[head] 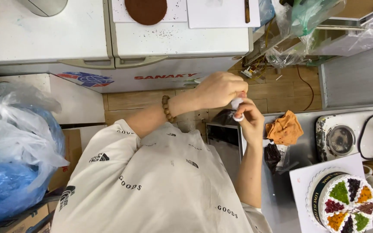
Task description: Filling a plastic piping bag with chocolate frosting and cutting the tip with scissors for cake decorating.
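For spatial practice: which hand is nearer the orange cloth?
Right. The right hand sits just left of the cloth; the left hand is farther up-left. Both pinch a white tip.

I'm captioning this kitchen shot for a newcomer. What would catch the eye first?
The two hands meeting at centre: the left hand and right hand both grip a small white piping nozzle. Next, at lower right, the round white cake topped with green, orange, red and dark wedges. Upper middle, a round brown cake layer lies on the white chest freezer.

Cake workshop: decorated cake [346, 203] on steel counter [281, 198], chest freezer [109, 43], supply bags [14, 146].
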